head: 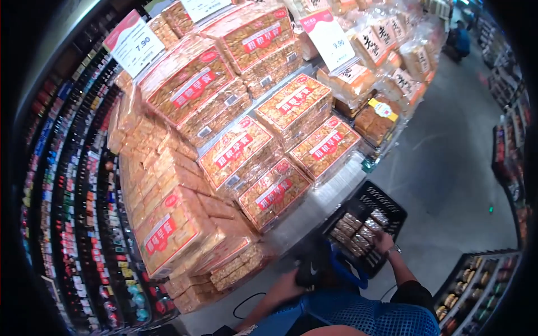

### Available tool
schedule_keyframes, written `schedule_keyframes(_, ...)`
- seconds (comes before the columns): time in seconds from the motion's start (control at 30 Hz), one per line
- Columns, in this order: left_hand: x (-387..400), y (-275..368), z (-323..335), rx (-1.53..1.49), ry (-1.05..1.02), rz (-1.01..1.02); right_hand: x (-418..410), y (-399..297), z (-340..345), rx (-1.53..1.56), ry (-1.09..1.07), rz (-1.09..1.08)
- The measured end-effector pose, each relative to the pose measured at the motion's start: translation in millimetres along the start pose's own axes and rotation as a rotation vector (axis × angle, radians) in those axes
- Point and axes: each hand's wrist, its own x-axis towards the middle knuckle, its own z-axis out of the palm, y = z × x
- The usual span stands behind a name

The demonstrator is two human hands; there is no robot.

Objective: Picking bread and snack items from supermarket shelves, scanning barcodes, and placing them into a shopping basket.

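My right hand [383, 242], with a band at its wrist, reaches into a black plastic basket [397, 206] with a blue handle [351, 273]. Its fingers touch clear-wrapped packs [351, 231] lying in the basket; whether they grip one I cannot tell. My left hand [292, 279] is blurred, low in the middle, left of the basket and beside a dark shape; its fingers are hard to make out. Ahead of me, red-labelled packages of grain cakes [275, 193] are stacked on a grey metal display stand [336, 185].
Price signs [332, 40] stand among the stacks. Wrapped bread loaves [378, 40] fill the stand's right part. Shelves of goods [67, 201] curve along the left. At lower right is another low display [466, 290]. A person in blue [460, 40] is low in the far aisle.
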Motion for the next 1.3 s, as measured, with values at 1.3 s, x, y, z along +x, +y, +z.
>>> schedule_keyframes(1.3, -154.6, 56.6, -51.6, -0.435, 0.762, -0.058, 123.6, -764.2, -116.5, -0.607, 0.713, -1.571)
